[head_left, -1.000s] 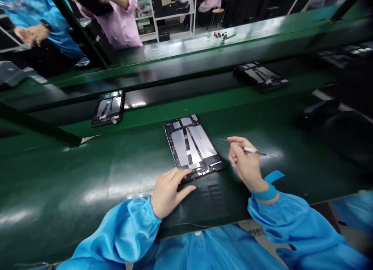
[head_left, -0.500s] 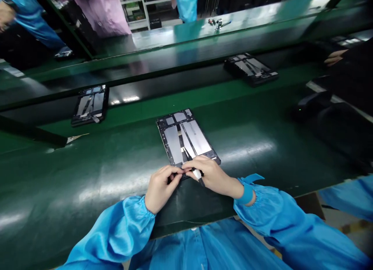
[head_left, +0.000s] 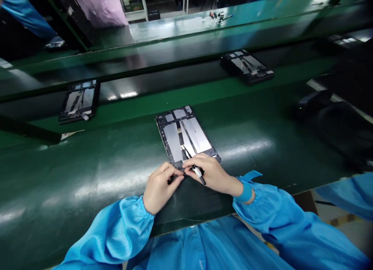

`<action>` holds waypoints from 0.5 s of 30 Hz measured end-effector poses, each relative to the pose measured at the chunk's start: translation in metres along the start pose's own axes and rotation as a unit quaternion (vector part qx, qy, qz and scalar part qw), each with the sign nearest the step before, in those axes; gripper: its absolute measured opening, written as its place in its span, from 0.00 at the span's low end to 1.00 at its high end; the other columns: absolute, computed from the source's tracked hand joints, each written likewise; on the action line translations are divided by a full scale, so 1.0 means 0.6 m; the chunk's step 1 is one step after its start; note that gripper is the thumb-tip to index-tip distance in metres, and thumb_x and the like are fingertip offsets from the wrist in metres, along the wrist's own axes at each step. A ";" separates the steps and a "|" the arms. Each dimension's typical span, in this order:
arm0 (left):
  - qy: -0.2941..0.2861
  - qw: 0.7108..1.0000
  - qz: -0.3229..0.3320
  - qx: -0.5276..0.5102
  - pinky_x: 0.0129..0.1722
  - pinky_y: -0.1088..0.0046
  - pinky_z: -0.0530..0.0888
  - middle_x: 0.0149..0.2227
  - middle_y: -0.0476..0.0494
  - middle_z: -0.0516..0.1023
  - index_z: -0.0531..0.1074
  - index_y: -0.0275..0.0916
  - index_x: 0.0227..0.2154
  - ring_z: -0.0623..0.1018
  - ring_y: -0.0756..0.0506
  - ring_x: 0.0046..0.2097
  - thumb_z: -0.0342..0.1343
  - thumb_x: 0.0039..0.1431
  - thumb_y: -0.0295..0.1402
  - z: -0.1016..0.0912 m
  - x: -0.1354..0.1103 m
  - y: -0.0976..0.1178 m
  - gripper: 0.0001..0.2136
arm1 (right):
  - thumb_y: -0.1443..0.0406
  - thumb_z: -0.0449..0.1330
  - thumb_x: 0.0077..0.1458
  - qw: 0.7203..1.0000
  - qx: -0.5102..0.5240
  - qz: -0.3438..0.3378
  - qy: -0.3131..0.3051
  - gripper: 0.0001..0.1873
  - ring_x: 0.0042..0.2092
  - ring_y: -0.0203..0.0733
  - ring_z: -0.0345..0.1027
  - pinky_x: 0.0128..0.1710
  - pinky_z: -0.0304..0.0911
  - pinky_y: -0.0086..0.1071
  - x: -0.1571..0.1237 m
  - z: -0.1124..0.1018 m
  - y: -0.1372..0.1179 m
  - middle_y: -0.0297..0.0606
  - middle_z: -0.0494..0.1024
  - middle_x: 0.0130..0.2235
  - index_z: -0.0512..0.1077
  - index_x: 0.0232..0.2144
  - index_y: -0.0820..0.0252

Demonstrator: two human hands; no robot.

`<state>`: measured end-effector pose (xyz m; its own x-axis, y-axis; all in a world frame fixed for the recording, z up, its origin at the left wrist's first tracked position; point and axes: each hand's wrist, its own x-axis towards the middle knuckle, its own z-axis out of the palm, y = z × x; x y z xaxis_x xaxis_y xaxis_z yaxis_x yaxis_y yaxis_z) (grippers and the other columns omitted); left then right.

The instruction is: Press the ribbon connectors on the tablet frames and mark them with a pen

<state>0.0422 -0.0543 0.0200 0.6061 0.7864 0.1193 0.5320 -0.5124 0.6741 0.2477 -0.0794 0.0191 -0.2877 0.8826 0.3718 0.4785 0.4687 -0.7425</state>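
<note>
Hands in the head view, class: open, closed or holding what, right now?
Left hand: nearly closed at the near edge of the opened tablet; whether it grips anything cannot be told.
Right hand: closed, holding tweezers.

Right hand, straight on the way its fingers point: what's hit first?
Likely the left hand: its fingertips lie right ahead of the right hand, by the tablet's near edge. Whether they already touch is unclear.
</note>
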 end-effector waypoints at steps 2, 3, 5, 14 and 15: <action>0.015 0.996 0.037 0.076 0.33 0.76 0.70 0.34 0.48 0.73 0.75 0.41 0.36 0.73 0.50 0.35 0.53 0.66 0.33 -0.001 -0.004 0.004 0.06 | 0.71 0.57 0.60 1.000 -0.006 -0.007 0.000 0.08 0.36 0.41 0.73 0.40 0.66 0.35 -0.002 0.002 0.001 0.37 0.79 0.33 0.73 0.40 0.58; 0.026 0.989 0.067 0.129 0.33 0.75 0.70 0.34 0.48 0.73 0.75 0.41 0.38 0.73 0.49 0.36 0.52 0.66 0.33 -0.003 -0.007 0.006 0.07 | 0.72 0.57 0.60 1.000 -0.010 -0.012 0.001 0.08 0.35 0.41 0.73 0.40 0.66 0.35 -0.002 0.003 0.001 0.37 0.79 0.33 0.73 0.41 0.58; 0.036 0.961 0.138 0.235 0.33 0.72 0.69 0.37 0.45 0.75 0.74 0.40 0.43 0.73 0.47 0.36 0.49 0.68 0.31 -0.007 -0.017 0.006 0.09 | 0.72 0.56 0.60 1.000 -0.020 -0.022 0.003 0.10 0.35 0.41 0.72 0.39 0.66 0.35 -0.004 0.005 0.003 0.37 0.79 0.33 0.73 0.41 0.58; 0.013 0.924 0.226 0.308 0.38 0.68 0.72 0.50 0.40 0.75 0.66 0.40 0.57 0.73 0.45 0.41 0.45 0.67 0.24 -0.022 -0.036 -0.019 0.17 | 0.73 0.55 0.60 0.999 -0.028 -0.024 -0.002 0.13 0.37 0.42 0.72 0.40 0.66 0.35 -0.006 0.007 0.006 0.37 0.79 0.34 0.72 0.45 0.56; 0.010 0.922 0.231 0.311 0.37 0.68 0.72 0.50 0.40 0.75 0.67 0.40 0.57 0.73 0.45 0.41 0.45 0.68 0.24 -0.022 -0.035 -0.020 0.17 | 0.74 0.56 0.59 0.999 -0.025 -0.021 -0.002 0.14 0.37 0.42 0.72 0.40 0.67 0.36 -0.006 0.006 0.006 0.37 0.79 0.34 0.72 0.45 0.57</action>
<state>0.0150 -0.0600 0.0190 0.8456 0.4370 0.3067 0.4591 -0.8884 0.0000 0.2473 -0.0813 0.0128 -0.3117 0.8620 0.3998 0.5075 0.5067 -0.6969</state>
